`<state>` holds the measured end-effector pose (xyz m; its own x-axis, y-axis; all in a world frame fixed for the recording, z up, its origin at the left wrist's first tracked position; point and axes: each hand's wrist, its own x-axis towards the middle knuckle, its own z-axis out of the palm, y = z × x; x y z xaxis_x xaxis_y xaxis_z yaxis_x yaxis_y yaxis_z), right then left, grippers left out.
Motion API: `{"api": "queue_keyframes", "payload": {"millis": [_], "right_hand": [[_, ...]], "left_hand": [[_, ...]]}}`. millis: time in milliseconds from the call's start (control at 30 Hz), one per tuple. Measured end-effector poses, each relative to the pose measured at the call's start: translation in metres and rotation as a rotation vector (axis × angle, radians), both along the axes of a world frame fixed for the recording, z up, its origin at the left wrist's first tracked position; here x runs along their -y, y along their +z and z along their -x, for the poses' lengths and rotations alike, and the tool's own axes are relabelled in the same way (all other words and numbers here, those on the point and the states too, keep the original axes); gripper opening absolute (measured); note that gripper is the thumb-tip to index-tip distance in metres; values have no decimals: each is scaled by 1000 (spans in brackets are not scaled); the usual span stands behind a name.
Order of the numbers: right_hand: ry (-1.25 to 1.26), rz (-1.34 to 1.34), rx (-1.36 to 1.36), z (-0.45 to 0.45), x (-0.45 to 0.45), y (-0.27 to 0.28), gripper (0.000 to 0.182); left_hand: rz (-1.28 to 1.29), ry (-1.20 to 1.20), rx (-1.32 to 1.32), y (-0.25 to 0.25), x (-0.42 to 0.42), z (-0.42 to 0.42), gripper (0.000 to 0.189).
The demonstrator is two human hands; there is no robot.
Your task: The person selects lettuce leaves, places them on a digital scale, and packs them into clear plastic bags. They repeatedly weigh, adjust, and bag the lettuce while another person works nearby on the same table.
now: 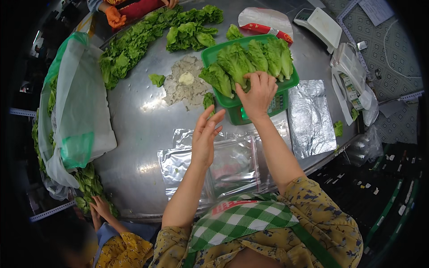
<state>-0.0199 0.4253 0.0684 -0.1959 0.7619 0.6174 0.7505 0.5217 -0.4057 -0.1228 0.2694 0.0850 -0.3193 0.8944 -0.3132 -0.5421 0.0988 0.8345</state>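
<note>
Several heads of green leafy lettuce (234, 62) lie side by side in a green plastic tray (209, 53), which rests on a green digital scale (280, 102). My right hand (258, 93) reaches over the tray's near edge, its thumb and fingers at the base of one lettuce. Whether it grips that base is hard to tell. My left hand (206, 137) is raised with fingers apart and holds nothing, left of the scale. Under and beside it lie clear plastic bags (231, 164). A small lettuce leaf (208, 100) lies just beyond its fingertips.
Lettuce rows (130, 50) line the table's far left. A foam box with plastic liners (83, 110) stands left, a silver foil bag (311, 120) right, a white scale (323, 26) far right. Co-workers' hands show at a gloved hand (115, 16) and bare hands (100, 207).
</note>
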Motion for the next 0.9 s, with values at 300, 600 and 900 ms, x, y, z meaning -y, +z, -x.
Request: {"api": "queue_keyframes", "payload": {"millis": [300, 600, 900], "right_hand": [[111, -85, -154, -48, -2, 39, 30], [55, -90, -223, -99, -1, 47, 22], [37, -72, -229, -107, -2, 45, 20]], "left_hand": [[17, 58, -31, -2, 12, 12, 49], [57, 122, -19, -9, 21, 11, 43], [36, 122, -18, -7, 14, 15, 40]]}}
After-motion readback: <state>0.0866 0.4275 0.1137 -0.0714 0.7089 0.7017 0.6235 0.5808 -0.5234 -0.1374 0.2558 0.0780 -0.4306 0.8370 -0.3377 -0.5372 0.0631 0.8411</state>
